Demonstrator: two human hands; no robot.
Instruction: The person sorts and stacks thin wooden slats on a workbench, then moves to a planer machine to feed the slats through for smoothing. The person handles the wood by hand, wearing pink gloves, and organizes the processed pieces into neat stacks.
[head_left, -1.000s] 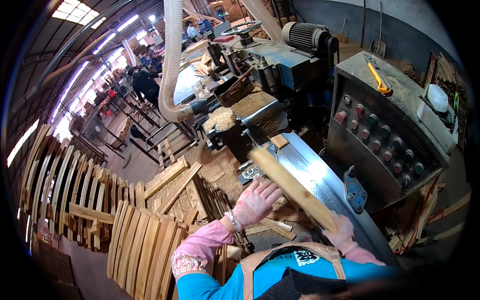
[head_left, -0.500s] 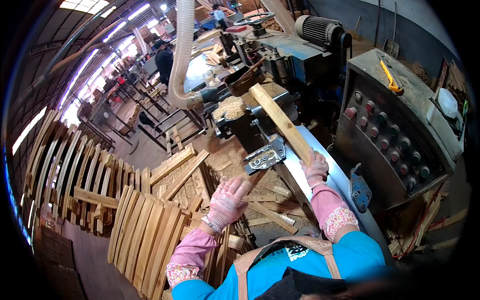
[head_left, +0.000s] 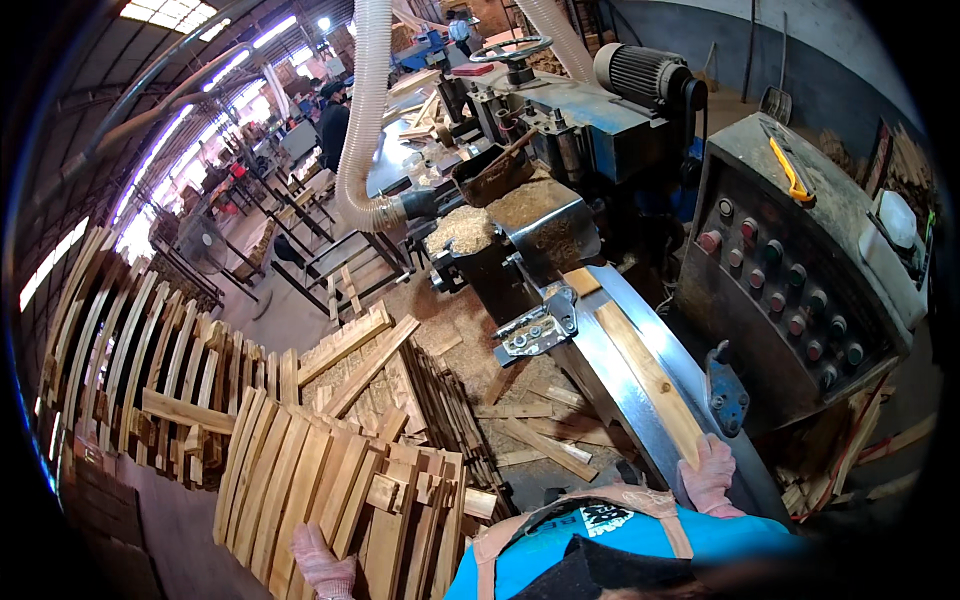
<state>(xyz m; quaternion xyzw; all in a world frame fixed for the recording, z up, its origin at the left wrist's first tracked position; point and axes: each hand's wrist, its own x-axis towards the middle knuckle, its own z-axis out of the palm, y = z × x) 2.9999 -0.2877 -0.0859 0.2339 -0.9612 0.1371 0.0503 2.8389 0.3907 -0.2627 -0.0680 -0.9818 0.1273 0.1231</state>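
My right hand (head_left: 710, 476), in a pale pink knitted glove, is closed around the near end of a wooden strip (head_left: 650, 380). That strip lies lengthwise on the shiny metal bed (head_left: 600, 350) of a woodworking machine. Just beyond its far end, a short piece of wood (head_left: 582, 282) shows at the mouth of the machine (head_left: 550, 235). At lower left my left hand (head_left: 322, 566), gloved alike, rests on a stack of wooden strips (head_left: 285, 470), its fingers stretched along the wood. It holds no strip clear of the stack.
A metal guide bracket (head_left: 540, 328) sits on the bed's left edge, a blue bracket (head_left: 727, 392) on its right. The control box (head_left: 780, 270) with buttons stands at right, a yellow-handled cutter (head_left: 790, 168) on top. A dust hose (head_left: 365, 120) hangs behind wood shavings (head_left: 462, 230). Another person (head_left: 334, 125) stands far back.
The strip in my right hand has come down from a raised slant onto the bed, drawn back toward me. My left hand has dropped from mid-air to the stack at lower left.
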